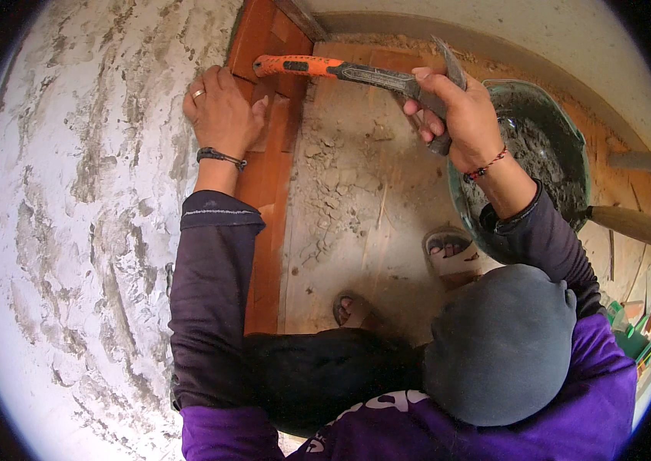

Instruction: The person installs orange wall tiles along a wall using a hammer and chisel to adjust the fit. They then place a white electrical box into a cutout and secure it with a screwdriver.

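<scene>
Head view, right hand point(464, 115) gripping hammer point(375, 76) by head, left hand point(225, 111) unclenched at tiles point(264, 180), floor point(387, 246) between tile edge and bucket point(465, 215)

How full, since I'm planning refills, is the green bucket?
Not empty: the bucket shows grey mix inside. How full exactly, cannot tell.

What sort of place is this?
Probably a room being built or renovated: a rough white surface smeared with grey, a rounded dark-green bucket holding thick grey mix, and an orange-and-black-handled hammer in the right hand.
</scene>
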